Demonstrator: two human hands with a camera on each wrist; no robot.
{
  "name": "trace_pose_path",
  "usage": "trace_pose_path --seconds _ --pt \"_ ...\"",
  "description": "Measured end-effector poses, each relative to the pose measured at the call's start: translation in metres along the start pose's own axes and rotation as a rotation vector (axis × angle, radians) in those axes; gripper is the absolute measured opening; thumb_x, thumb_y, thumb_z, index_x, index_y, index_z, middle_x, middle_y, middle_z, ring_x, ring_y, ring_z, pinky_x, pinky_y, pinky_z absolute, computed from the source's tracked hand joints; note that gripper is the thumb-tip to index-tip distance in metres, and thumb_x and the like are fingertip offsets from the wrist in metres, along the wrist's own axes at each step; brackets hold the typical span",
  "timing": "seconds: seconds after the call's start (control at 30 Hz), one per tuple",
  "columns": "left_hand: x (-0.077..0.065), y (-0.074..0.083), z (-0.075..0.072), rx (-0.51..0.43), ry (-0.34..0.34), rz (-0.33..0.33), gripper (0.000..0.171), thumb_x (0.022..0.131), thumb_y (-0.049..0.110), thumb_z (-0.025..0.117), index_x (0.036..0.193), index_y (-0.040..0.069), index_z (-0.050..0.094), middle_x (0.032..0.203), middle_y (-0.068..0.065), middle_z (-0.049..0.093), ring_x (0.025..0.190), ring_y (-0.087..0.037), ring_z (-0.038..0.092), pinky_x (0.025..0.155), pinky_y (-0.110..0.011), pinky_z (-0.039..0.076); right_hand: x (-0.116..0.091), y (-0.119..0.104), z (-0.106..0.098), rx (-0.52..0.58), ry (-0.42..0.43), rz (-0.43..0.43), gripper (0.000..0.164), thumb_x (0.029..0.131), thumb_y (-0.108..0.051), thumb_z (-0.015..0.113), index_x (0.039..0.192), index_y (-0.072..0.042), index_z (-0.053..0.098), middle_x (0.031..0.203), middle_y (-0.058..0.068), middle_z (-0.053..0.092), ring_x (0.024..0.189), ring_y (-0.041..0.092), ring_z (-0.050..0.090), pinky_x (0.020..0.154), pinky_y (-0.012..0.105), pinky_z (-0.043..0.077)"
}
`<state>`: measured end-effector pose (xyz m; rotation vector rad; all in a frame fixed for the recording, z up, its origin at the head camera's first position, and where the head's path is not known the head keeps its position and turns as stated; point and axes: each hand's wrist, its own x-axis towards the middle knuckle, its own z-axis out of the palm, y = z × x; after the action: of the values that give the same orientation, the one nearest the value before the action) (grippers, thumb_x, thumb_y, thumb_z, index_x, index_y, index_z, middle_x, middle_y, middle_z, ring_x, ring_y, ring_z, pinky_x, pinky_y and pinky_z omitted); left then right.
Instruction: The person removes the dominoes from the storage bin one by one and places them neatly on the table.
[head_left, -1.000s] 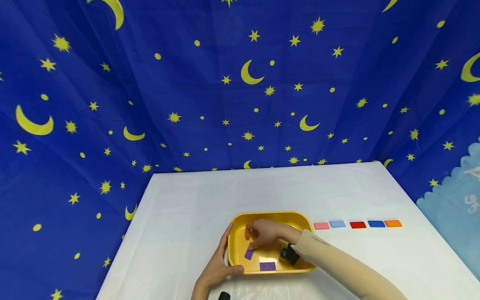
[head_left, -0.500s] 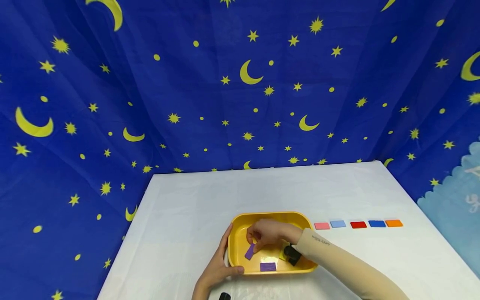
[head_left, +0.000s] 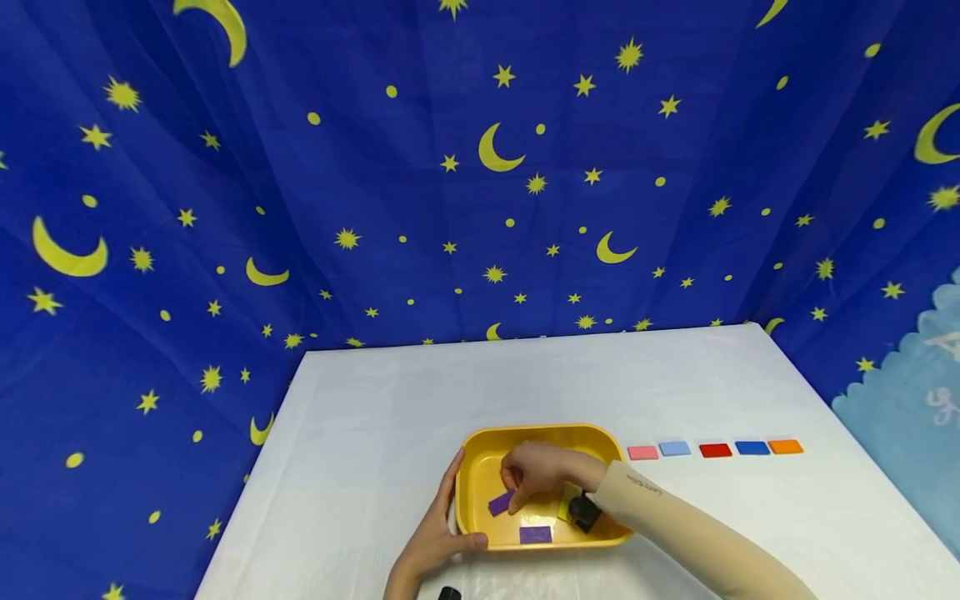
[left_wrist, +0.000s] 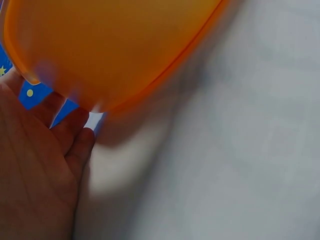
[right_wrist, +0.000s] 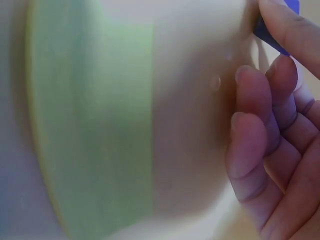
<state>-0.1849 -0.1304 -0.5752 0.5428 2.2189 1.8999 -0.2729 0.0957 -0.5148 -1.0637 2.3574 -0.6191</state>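
A yellow plastic tub (head_left: 615, 442) stands on the white table. My left hand (head_left: 433, 533) holds its left end, thumb over the near rim and fingers along the outer side; the left wrist view shows those fingers (left_wrist: 75, 132) against the wall. Inside the tub, my right hand (head_left: 536, 468) pinches a small purple tile (head_left: 500, 503) between thumb and fingers. In the right wrist view, that tile's corner (right_wrist: 270, 36) shows at the thumb. A second purple tile (head_left: 536, 535) lies by the near wall. A yellow tile (head_left: 565, 505) sits partly hidden behind the black wrist camera (head_left: 585, 510).
Right of the tub lies a row of flat tiles: pink (head_left: 642, 452), light blue (head_left: 675, 448), red (head_left: 716, 450), blue (head_left: 752, 447) and orange (head_left: 786, 447). A blue cloth (head_left: 420, 167) with moons and stars hangs behind the table.
The pinched purple tile has turned from steeply slanted to nearly level as my right hand shifts slightly right. The yellow tile has come into view. My left hand stays on the tub.
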Motion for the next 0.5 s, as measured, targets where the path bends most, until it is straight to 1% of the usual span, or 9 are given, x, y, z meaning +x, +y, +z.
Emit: trace_pose_path --seconds 0.13,0.27,0.43,0.5 --pt "0.001 0.000 0.000 0.001 -0.002 0.011 0.115 0.069 0.021 0.087 0.153 0.034 0.009 0.157 0.002 0.009 0.141 -0.022 0.011 0.108 -0.055 0.009 -0.001 0.000 0.001 0.000 -0.004 0.019 0.030 0.074 -0.033 0.082 0.068 -0.019 0.057 0.060 -0.013 0.050 0.054 0.002 0.044 0.052 0.018 0.038" --pt "0.000 0.002 0.000 0.002 -0.001 -0.001 0.116 0.068 0.020 0.087 0.153 0.035 0.009 0.157 0.005 0.009 0.141 -0.018 0.010 0.108 -0.052 0.008 -0.003 0.000 0.000 0.006 0.013 0.012 0.028 0.074 -0.032 0.082 0.068 -0.019 0.058 0.060 -0.013 0.051 0.054 0.001 0.044 0.051 0.017 0.039" --pt "-0.001 0.003 0.000 0.002 -0.003 -0.010 0.116 0.069 0.016 0.086 0.153 0.035 0.009 0.157 0.003 0.008 0.141 -0.019 0.009 0.108 -0.054 0.008 -0.008 -0.002 -0.007 0.020 0.086 -0.032 0.021 0.077 -0.027 0.080 0.070 -0.021 0.061 0.061 -0.015 0.053 0.054 0.000 0.046 0.051 0.017 0.041" --pt "0.000 0.002 -0.001 0.002 -0.002 -0.001 0.116 0.069 0.017 0.086 0.153 0.034 0.009 0.158 0.002 0.008 0.141 -0.021 0.009 0.108 -0.054 0.007 -0.011 -0.002 -0.013 0.023 0.122 -0.045 0.020 0.079 -0.026 0.079 0.070 -0.021 0.061 0.061 -0.015 0.053 0.053 0.000 0.046 0.051 0.017 0.041"
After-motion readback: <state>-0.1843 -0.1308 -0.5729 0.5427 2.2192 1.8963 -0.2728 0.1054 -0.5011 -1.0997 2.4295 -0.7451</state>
